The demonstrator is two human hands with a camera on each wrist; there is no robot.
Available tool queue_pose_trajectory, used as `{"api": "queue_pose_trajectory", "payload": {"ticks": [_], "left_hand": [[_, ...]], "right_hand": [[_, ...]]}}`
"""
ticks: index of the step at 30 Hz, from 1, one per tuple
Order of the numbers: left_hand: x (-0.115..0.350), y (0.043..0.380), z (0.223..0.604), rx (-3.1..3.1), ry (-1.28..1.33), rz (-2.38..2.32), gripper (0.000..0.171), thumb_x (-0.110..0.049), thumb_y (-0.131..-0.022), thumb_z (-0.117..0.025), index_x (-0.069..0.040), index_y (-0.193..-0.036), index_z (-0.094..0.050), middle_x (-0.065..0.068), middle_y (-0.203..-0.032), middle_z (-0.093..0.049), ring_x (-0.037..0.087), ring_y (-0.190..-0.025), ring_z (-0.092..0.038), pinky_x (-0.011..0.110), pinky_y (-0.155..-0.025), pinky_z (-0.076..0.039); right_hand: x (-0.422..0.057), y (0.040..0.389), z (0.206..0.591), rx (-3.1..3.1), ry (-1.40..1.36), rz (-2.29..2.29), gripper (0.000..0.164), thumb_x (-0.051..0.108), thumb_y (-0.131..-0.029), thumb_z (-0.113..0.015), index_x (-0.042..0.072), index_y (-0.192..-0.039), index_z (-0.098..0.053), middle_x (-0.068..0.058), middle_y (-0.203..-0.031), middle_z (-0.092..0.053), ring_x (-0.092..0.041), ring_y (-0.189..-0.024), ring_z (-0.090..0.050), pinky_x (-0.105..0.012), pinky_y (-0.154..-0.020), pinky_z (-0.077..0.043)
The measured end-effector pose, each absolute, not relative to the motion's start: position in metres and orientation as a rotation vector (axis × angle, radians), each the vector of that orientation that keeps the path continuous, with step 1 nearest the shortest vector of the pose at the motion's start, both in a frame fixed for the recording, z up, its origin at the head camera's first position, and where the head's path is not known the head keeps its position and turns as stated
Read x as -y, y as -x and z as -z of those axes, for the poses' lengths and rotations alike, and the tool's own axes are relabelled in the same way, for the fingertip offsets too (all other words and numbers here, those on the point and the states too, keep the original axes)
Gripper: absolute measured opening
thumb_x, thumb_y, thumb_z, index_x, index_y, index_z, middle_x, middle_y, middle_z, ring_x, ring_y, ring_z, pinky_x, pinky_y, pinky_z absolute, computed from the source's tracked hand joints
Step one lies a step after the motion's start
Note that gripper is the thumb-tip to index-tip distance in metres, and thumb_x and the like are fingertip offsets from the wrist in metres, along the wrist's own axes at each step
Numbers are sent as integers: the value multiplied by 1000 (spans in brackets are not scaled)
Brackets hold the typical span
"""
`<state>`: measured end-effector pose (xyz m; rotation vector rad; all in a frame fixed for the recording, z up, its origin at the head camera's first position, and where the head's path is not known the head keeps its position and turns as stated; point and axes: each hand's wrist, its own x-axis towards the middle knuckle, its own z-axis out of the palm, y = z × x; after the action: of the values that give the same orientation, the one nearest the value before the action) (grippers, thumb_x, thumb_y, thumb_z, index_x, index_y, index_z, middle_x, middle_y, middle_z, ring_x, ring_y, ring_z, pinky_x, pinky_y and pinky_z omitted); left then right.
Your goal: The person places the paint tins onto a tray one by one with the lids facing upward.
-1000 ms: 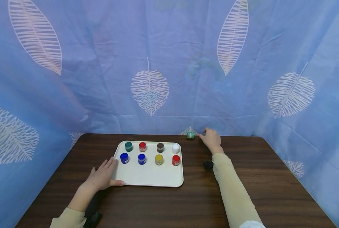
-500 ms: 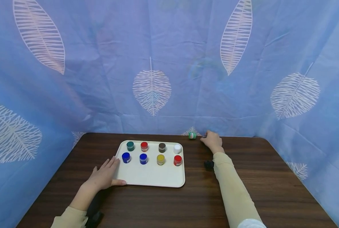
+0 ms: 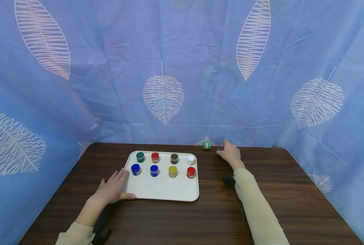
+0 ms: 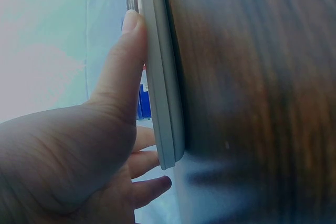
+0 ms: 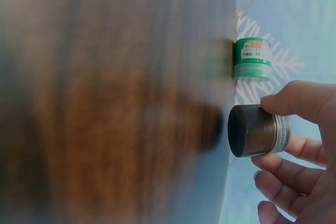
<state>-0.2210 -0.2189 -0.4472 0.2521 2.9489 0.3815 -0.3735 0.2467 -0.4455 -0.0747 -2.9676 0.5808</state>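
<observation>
My right hand [image 3: 230, 154] pinches a dark paint jar [image 5: 254, 130] between thumb and fingers at the table's back edge. The jar is upright, its ribbed clear lid on top, its base seemingly just off the wood. Just left of it a green paint jar [image 3: 206, 145] lies on its side. My left hand [image 3: 109, 190] rests at the near left corner of the white tray [image 3: 166, 190], fingers extended along the left side. Its thumb [image 4: 118, 66] lies along the front rim. Paint jars stand in two rows on the tray, such as the yellow jar [image 3: 172, 172].
A brown wooden table [image 3: 182, 221] spreads under everything. Behind it hangs a blue cloth [image 3: 200, 102] with white leaf prints, close to the back edge. The tray's other jars include blue [image 3: 136, 169], red [image 3: 191, 172] and white [image 3: 190, 160] ones.
My right hand was beside the green jar with thumb and finger apart; it now grips the dark jar and sits slightly farther right. The left hand stays on the tray.
</observation>
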Motion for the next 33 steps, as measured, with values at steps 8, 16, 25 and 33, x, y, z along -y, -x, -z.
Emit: {"api": "queue_pose_trajectory", "payload": {"ticks": [8, 16, 25, 33], "left_hand": [[219, 221, 448, -2949, -247, -388, 115, -71, -69, -70, 0, -150, -30, 30, -156, -25, 53, -142, -24, 81, -102, -17], [220, 220, 448, -2945, -242, -392, 114, -69, -69, -70, 1, -150, -30, 29, -157, -25, 53, -142, -24, 81, -102, -17], [219, 222, 450, -2953, -246, -376, 114, -70, -69, -70, 0, -150, -31, 29, -156, -26, 53, -142, -25, 81, -102, -18], [219, 222, 450, -2950, -243, -379, 114, -70, -69, -70, 0, -150, -30, 28, -157, -25, 52, -143, -24, 80, -103, -18]], "right_hand": [[-245, 356, 444, 2887, -83, -516, 37, 27, -89, -63, 1, -115, -61, -22, -106, -65, -38, -93, -61, -52, -75, -52], [-243, 337, 440, 2815, -235, -437, 30, 25, -88, -64, 4, -109, -65, -18, -100, -63, -39, -95, -58, -52, -76, -50], [-235, 311, 429, 2775, -347, -394, 27, 25, -86, -69, 8, -107, -65, -16, -103, -65, -38, -98, -58, -52, -77, -48], [-220, 289, 421, 2774, -394, -444, 28, 28, -86, -71, 11, -107, -66, -11, -102, -65, -31, -93, -55, -49, -76, -44]]}}
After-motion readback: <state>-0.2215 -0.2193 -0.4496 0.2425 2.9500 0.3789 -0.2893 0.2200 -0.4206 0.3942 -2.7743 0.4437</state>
